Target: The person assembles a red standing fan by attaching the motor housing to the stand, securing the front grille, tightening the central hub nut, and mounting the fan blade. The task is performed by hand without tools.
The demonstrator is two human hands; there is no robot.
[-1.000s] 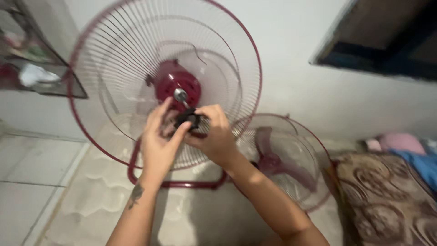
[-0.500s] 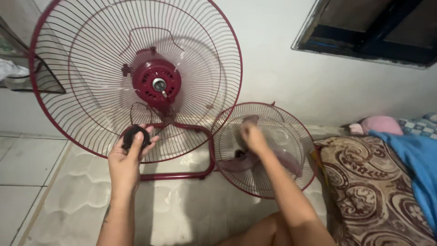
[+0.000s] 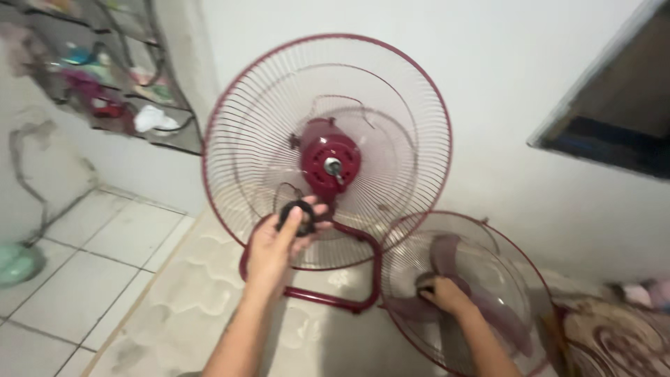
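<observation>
Fingers (image 3: 301, 218) of our left hand (image 3: 276, 246) are curling around a small black fan nut (image 3: 296, 213), holding it by its rim; it looks light and hard. Our right hand (image 3: 441, 293) is gripping the thin, bendy fan blade (image 3: 447, 262) at its hub inside the loose grille (image 3: 520, 262).

Single head cam, no 2nd view to overlap. Looks down and fwd from the person's head, slightly tilted, toward wall (image 3: 502, 105) and floor (image 3: 105, 265). Close range: both forearms enter from bottom edge, fan guard (image 3: 265, 91) within arm's reach, mid-frame.
</observation>
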